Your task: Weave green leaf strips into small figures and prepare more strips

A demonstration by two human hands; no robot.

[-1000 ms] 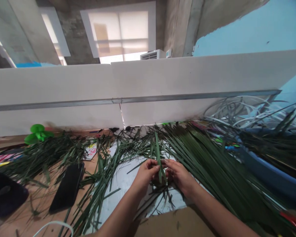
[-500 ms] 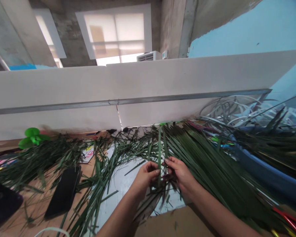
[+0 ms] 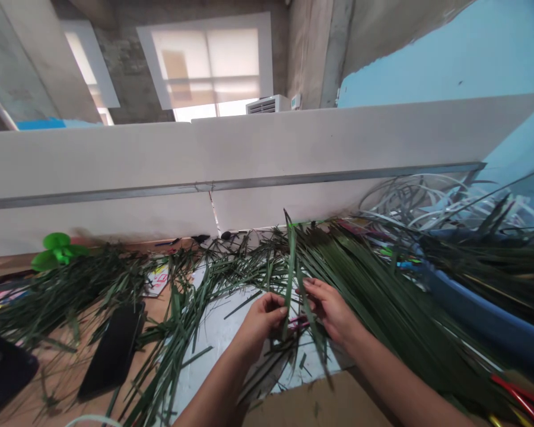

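Observation:
Between thumb and fingers, my left hand (image 3: 261, 320) pinches a long green leaf strip (image 3: 291, 267) that stands nearly upright, its pointed tip above the pile. My right hand (image 3: 333, 308), a little to the right, has its fingers closed on a second leaf strip (image 3: 312, 323), which slants down to the right towards me. Below the hands lie dark leaf pieces (image 3: 267, 370) and a small pink-purple thing (image 3: 298, 322), partly covered, whose kind I cannot make out. A white board (image 3: 213, 332) is under them.
Long palm leaves (image 3: 374, 284) fan out on the right beside a blue tub (image 3: 463, 296) full of leaves. Cut strips (image 3: 182, 332) and a black phone (image 3: 112, 353) lie left. A green fan (image 3: 59, 252) stands near the white partition (image 3: 267, 204). Red-handled scissors (image 3: 523, 397) are lower right.
The strip in my right hand has swung from upright to a slant, its lower end now out to the right. My right fingers have opened slightly; my left hand has hardly moved.

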